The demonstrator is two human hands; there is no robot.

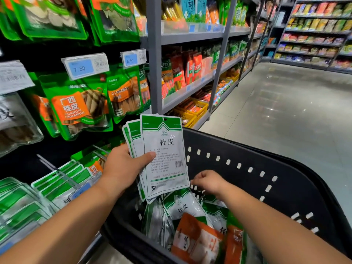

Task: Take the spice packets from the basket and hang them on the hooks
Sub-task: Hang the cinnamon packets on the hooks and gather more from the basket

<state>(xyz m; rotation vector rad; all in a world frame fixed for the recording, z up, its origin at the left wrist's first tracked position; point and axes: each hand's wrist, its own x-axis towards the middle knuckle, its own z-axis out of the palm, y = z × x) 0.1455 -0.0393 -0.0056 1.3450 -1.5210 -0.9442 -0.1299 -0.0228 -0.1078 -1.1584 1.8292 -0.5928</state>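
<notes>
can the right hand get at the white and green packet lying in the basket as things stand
Probably yes. The right hand hovers inside the basket just above that packet, which lies on top of the pile with nothing over it. The fanned packets in the left hand sit off to the side.

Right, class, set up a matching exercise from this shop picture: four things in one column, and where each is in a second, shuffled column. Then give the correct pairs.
Things:
1. white-and-green packets
2. right hand
3. orange packets
4. 7.50 price tag

Places:
A. lying in the black basket
B. fanned upright in the left hand
C. above the hanging Guangxi cinnamon bags
D. reaching down inside the basket, below the held packets

Pairs: 1-B, 2-D, 3-A, 4-C
</notes>
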